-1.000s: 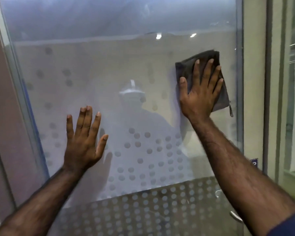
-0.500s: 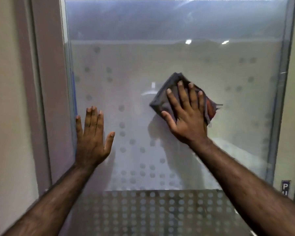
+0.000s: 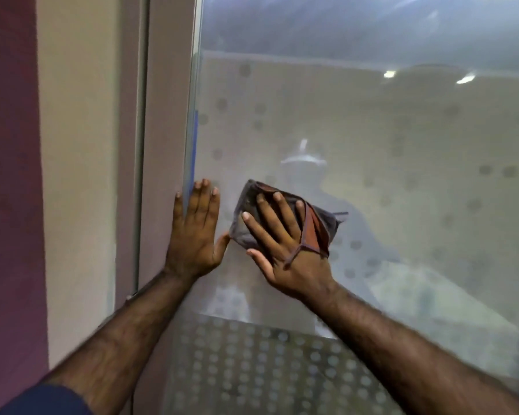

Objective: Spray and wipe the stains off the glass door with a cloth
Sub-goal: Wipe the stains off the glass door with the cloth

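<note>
Because the glass door (image 3: 372,175) fills most of what I see, I start with it: a tall pane with frosted dot patterns, a denser band of dots low down, and a hazy reflection across the middle. Its left edge meets the pale door frame (image 3: 165,115), with a cream wall strip and a dark maroon wall (image 3: 9,175) farther left.

My left hand (image 3: 194,232) lies flat with fingers straight and close together, straddling the pane's left edge where it meets the frame. I judge it is there to brace me and steady the door against the wiping pressure; it holds nothing.

My right hand (image 3: 277,244) presses the cloth (image 3: 318,226) against the glass just right of the left hand, fingers spread and straight on top of it so the push covers a broad patch. The cloth is grey with a reddish-brown fold turned up along its right side, and a thin hem strand trails over the back of my hand.

No spray bottle is in view, so I take the wiping step to be under way, now at the pane's left margin. Whether stains remain I cannot tell through the haze.
</note>
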Demonstrator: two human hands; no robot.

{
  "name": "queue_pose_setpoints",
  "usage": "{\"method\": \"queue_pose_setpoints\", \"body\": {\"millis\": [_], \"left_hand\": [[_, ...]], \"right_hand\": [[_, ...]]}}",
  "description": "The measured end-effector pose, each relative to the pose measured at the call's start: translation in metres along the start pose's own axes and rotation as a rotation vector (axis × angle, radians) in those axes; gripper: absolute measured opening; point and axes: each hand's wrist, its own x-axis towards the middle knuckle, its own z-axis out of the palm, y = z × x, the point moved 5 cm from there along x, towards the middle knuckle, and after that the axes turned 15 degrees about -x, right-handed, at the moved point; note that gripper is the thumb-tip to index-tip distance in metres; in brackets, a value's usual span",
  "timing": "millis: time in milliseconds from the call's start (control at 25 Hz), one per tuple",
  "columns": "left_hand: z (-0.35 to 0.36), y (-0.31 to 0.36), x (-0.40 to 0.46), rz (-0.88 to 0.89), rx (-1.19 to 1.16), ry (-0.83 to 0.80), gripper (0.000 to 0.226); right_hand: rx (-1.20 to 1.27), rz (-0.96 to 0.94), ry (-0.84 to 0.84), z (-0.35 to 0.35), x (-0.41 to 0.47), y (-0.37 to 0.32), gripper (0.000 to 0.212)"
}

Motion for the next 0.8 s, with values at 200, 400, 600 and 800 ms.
{"method": "queue_pose_setpoints", "body": {"millis": [200,400,600,800], "left_hand": [[0.004,-0.004,-0.005,-0.015,-0.021,-0.019,0.079],[0.006,-0.005,-0.005,-0.023,-0.01,-0.022,0.079],[0.003,-0.003,-0.006,-0.024,-0.049,0.014,0.068],[0.002,-0.003,-0.006,-0.052,-0.022,0.001,0.068]], "right_hand": [[-0.145,0.264,0.078,-0.01,0.018,0.071,0.067],[-0.18,0.394,0.06,-0.012,0.108,0.075,0.07],[0.011,0.148,0.055,0.006,0.039,0.004,0.064],[0.136,0.021,-0.121,0.027,-0.114,-0.07,0.063]]}}
